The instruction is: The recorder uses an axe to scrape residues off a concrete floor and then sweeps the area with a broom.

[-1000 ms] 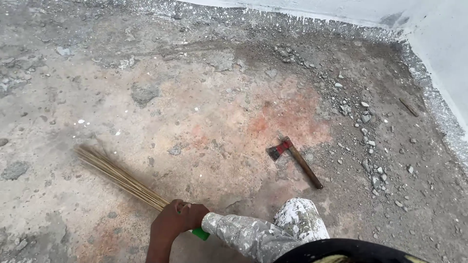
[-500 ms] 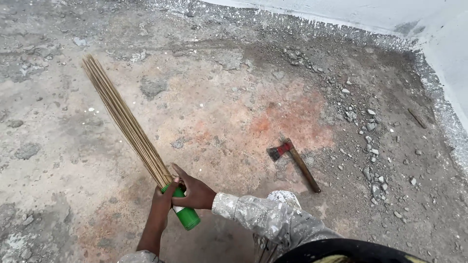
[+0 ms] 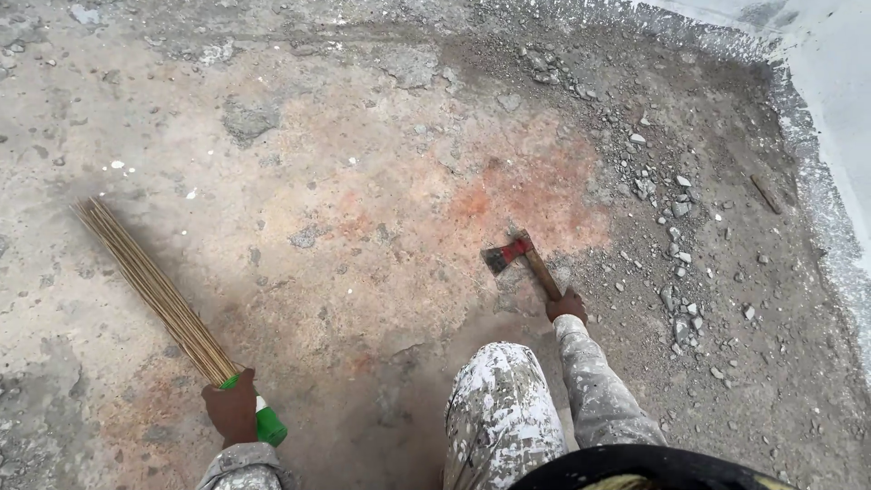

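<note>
Since half a second ago the right hand (image 3: pixel 566 306) has left the stick broom (image 3: pixel 154 290) and now closes around the wooden handle of the red-headed hatchet (image 3: pixel 522 261) at centre right. The left hand (image 3: pixel 231 410) alone grips the broom's green base at lower left, bristles slanting toward the upper left. Loose rubble (image 3: pixel 676 236) lies just right of the hatchet, a paint-spattered knee (image 3: pixel 497 413) below it.

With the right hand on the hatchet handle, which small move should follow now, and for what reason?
Probably lift the hatchet slightly off the floor. The right hand already grips the handle end while the red head lies flat on the concrete. The left hand holds the stick broom aside, its bristles resting away from the hatchet.
</note>
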